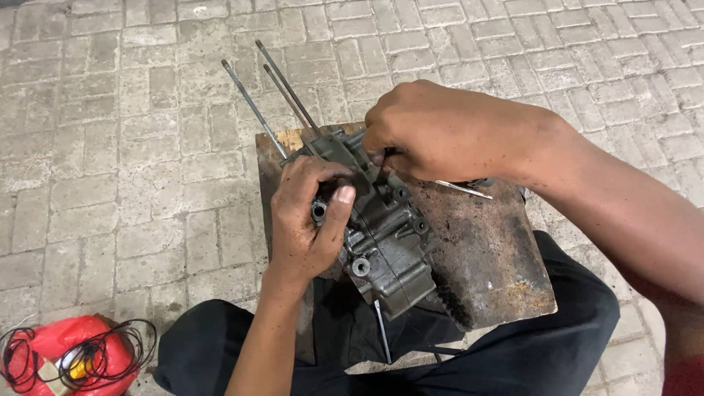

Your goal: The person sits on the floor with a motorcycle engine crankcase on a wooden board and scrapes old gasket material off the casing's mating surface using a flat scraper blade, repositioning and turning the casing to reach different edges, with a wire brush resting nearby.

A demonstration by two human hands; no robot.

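A grey metal engine case (389, 242) with several long studs (275, 84) sticking out toward the far side lies on a dark, stained wooden board (491, 257). My left hand (308, 216) grips the case's left side, thumb over a round port. My right hand (433, 132) is closed around a thin metal tool (463, 190) pressed against the top of the case; the tool's tip pokes out to the right of my hand. Where the tool meets the case is hidden by my fingers.
The board rests over my legs in dark trousers (528, 352). A dark brush (451, 297) lies on the board beside the case's near end. A red object with coiled black wire (70, 356) sits at the lower left. Grey paving bricks (110, 147) surround everything.
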